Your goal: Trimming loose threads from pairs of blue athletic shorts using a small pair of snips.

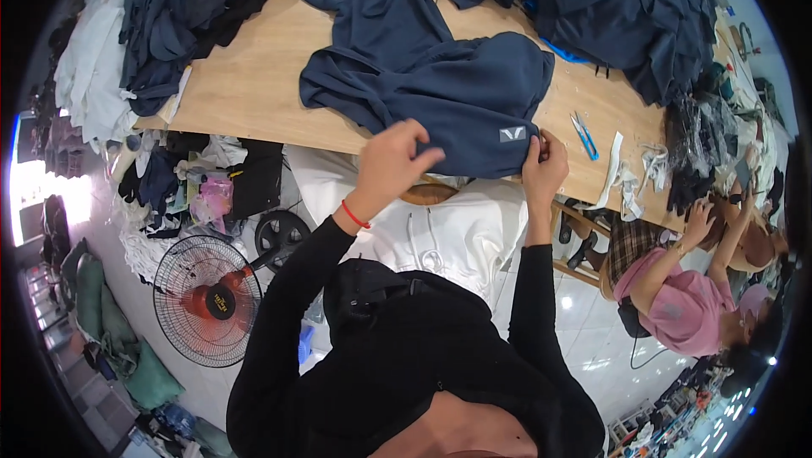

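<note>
A dark navy garment lies spread over the wooden table, its near end hanging slightly over the front edge. A small silver-grey patch sits near its right corner. My right hand pinches the garment's edge just beside the patch. My left hand, with a red cord round the wrist, hovers at the garment's near left edge. Its thumb and fingers are apart and nothing shows between them. Blue-handled thread snips lie on the table to the right of the garment.
Dark garments are heaped at the far left and far right. White fabric strips lie right of the snips. A standing fan is at my left. At the right, a person in a pink top works at the table.
</note>
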`<control>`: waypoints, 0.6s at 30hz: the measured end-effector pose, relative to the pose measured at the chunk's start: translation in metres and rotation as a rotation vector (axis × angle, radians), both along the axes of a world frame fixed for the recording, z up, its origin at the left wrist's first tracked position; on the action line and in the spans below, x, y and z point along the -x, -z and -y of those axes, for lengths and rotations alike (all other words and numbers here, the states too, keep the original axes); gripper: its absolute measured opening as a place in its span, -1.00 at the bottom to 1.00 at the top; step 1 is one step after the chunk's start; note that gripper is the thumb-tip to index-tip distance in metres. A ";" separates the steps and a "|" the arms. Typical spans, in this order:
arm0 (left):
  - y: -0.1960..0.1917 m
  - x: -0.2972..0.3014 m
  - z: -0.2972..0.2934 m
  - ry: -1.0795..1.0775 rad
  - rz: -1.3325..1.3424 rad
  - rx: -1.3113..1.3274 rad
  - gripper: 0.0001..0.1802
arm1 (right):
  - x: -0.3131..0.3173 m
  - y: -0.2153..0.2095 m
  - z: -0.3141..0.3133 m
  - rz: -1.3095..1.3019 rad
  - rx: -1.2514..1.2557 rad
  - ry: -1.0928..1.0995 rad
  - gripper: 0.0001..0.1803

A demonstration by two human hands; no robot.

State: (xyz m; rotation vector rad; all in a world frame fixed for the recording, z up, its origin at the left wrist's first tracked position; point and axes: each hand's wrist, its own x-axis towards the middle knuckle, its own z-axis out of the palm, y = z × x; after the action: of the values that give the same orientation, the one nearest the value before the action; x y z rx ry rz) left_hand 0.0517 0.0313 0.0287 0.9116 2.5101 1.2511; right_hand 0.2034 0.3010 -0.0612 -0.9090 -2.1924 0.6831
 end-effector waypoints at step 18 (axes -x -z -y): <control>0.014 0.054 0.053 -0.603 -0.169 -0.320 -0.34 | 0.007 -0.002 0.006 0.041 -0.194 0.069 -0.85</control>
State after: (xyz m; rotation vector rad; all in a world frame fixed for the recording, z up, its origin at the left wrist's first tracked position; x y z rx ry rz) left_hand -0.0018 -0.0212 0.0152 0.3099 2.8898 1.8565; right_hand 0.1961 0.2948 -0.0590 -0.8992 -2.2074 0.4139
